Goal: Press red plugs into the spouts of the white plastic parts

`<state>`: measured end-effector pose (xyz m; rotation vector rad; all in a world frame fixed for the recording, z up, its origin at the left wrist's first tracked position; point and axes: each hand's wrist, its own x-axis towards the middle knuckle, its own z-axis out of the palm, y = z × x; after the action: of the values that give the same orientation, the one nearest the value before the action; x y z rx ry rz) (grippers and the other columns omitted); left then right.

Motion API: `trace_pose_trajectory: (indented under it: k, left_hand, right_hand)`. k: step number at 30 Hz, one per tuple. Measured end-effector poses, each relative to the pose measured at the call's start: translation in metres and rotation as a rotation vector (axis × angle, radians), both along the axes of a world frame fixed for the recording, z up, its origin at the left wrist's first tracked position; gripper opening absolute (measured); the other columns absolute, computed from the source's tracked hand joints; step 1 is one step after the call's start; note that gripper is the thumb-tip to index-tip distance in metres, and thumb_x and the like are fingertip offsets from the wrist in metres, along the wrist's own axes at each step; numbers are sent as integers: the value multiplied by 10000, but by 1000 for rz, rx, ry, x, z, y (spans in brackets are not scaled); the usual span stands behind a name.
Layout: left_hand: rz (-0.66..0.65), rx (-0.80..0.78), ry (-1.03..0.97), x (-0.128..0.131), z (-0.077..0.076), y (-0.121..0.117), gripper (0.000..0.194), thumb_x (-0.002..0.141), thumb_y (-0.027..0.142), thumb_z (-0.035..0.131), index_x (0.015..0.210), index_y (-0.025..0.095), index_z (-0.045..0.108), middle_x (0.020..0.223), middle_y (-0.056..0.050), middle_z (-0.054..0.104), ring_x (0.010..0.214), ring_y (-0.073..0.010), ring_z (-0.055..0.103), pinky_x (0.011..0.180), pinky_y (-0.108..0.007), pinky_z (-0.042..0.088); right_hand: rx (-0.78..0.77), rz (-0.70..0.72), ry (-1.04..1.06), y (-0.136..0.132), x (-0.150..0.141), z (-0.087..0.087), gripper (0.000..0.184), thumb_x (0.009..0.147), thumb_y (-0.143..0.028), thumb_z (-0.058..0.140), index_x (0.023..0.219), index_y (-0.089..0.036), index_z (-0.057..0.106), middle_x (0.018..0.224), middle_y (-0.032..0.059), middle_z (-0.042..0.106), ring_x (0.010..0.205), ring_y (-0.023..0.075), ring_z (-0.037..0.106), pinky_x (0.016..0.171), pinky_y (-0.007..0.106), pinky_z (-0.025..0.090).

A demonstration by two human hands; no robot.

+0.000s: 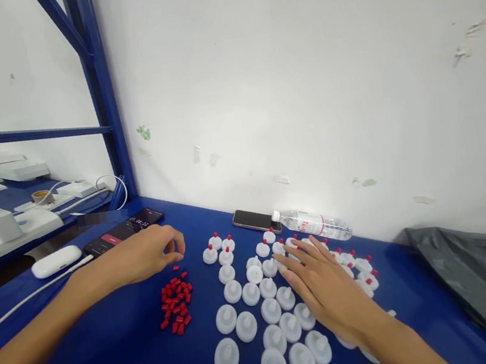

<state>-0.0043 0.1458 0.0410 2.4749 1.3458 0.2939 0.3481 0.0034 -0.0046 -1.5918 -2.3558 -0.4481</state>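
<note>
My left hand (158,253) hovers just above the far end of a loose pile of small red caps (176,304). Its thumb and forefinger are curled toward each other; whether they pinch anything I cannot make out. Stretched flat with fingers spread, my right hand (323,282) lies over the right-hand group of white round plastic discs and hides some of them. Each disc has a short spout in its middle. The nearer discs (271,310) have bare spouts, while many at the back, such as one white disc (210,254), wear a red cap.
Along the wall lie a dark phone (255,220) and a clear plastic bottle (314,223). A lit phone (123,232) and a white case (56,262) with a cable are at the left. A grey plastic bag (468,277) sits right; a blue frame post (107,98) rises behind.
</note>
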Motion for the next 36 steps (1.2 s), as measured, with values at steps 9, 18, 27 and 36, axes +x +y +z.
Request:
trace_pose_trajectory:
  k: [9, 18, 27, 36]
  left_hand:
    - [19, 10, -65, -10, -32, 7, 121, 833, 308, 668, 755, 247, 738, 814, -28, 770, 764, -240, 697, 685, -312, 440]
    - [-105, 36, -393, 70, 15, -27, 294, 969, 427, 593, 1050, 247, 811, 982, -30, 820, 747, -186, 689, 693, -287, 490]
    - [-311, -182, -695, 140, 8, -60, 230, 952, 396, 699, 978, 195, 808, 884, -27, 815, 640, -142, 733, 504, -204, 469]
    - [-379, -227, -756, 130, -17, -63, 146, 926, 315, 738, 938, 216, 845, 982, -37, 814, 638, -109, 707, 545, -206, 477]
  right_hand:
    - [-19, 22, 122, 7, -7, 11, 404, 1145, -347, 385, 1405, -194, 654, 1358, 95, 742, 1362, 311, 634, 1256, 715, 311]
    - [40, 83, 359, -5, -15, 7, 279, 1121, -258, 424, 1362, -305, 556, 1362, 88, 661, 1121, 247, 733, 878, 418, 653]
    - [155, 105, 469, -4, -20, -2, 356, 1029, -190, 607, 1330, -263, 432, 1235, 107, 704, 1112, 273, 732, 890, 440, 658]
    - [212, 137, 435, -7, -23, -3, 387, 969, -140, 681, 1285, -237, 480, 1153, 86, 736, 1035, 258, 726, 812, 389, 668]
